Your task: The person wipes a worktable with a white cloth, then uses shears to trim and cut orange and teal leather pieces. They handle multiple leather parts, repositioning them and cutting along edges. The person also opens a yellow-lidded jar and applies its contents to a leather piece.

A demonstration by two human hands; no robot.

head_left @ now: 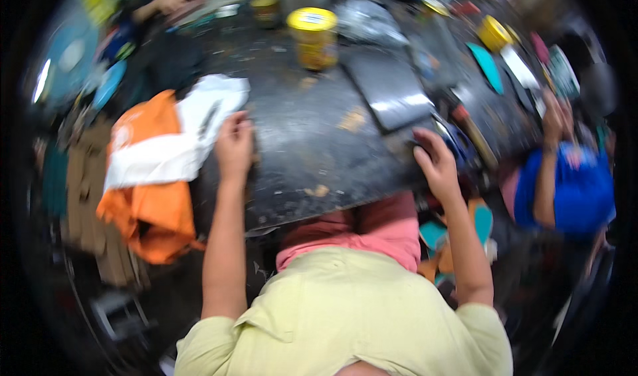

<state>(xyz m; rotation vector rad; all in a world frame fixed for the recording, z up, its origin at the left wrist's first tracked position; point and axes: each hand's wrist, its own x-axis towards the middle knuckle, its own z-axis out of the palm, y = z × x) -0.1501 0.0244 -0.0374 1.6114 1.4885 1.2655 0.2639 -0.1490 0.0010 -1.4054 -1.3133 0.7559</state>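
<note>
While both hands grip the dark board (312, 156), a yellow-lidded jar (314, 37) stands beyond.

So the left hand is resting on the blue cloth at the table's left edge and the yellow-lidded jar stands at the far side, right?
Not quite. In the head view the cloth by the left hand is orange and white, not blue. The yellow-lidded jar does stand at the far side of the table.

A single wide fisheye view looked steeply down from the person's head, close above their own yellow shirt (345, 309) and both forearms, which rose from the lower edge. It faced forward across a dark worktable (306, 143), whose straight edges bowed toward the black rim. No second view shared the scene.
</note>
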